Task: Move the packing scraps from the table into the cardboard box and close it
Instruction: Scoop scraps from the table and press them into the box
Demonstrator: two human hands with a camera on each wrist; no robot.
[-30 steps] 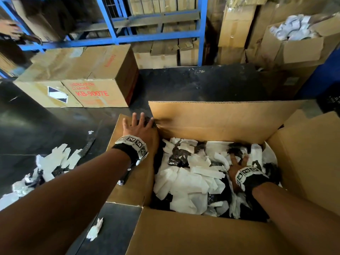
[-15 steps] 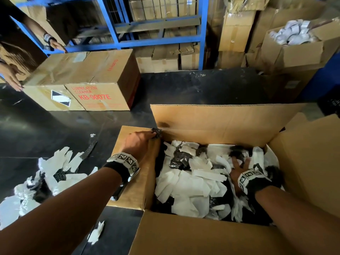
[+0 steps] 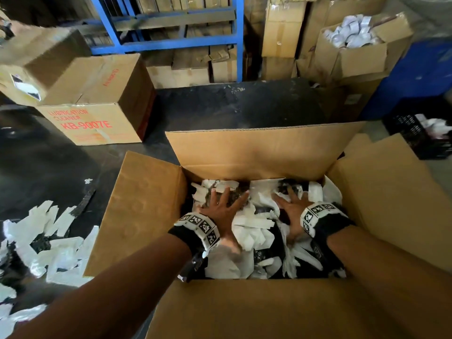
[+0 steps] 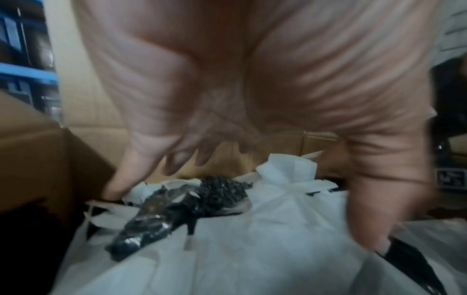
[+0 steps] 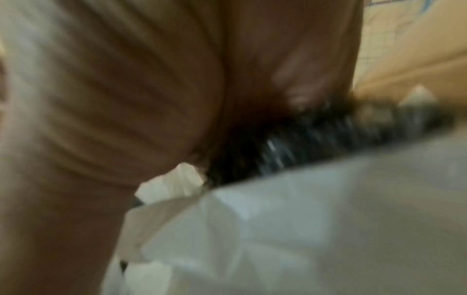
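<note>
Both hands, left hand (image 3: 221, 211) and right hand (image 3: 291, 214), lie flat with fingers spread on the packing scraps (image 3: 252, 231) inside the cardboard box (image 3: 256, 155), apparently pressing them down so its flaps can close; more scraps (image 3: 49, 231) remain left of the box.

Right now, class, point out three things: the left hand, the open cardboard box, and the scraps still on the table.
left hand (image 3: 221, 211), head view, on the back of the hand.
open cardboard box (image 3: 256, 155), head view, on its raised far flap.
scraps on the table (image 3: 56, 241), head view, on a white piece of the pile.
</note>
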